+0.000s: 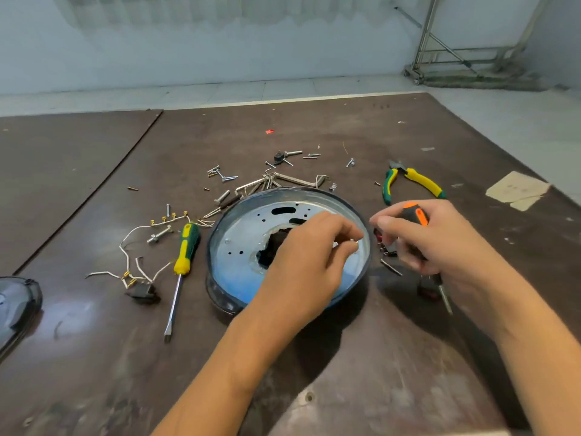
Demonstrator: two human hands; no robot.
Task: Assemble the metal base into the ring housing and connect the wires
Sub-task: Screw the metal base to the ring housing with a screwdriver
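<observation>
Screwdriver work looked to be the step in hand: the left hand (308,256) pinched a small bright piece (353,243), probably a screw, over the three o'clock edge of the metal base (248,234), which sat inside the ring housing (220,291). The right hand (440,243) gripped an orange-handled screwdriver (415,214), tip down. The piece would want standing squarely in its hole before the tip came across. The wires (132,234) lay unconnected at nine o'clock beside a green-and-yellow screwdriver (187,247), with pliers (415,180) at one o'clock and loose screws (220,176) at twelve. The table (94,357) was scuffed dark brown board; beyond it were pale floor tiles, a stained wall and a metal frame (456,55) at one o'clock.
</observation>
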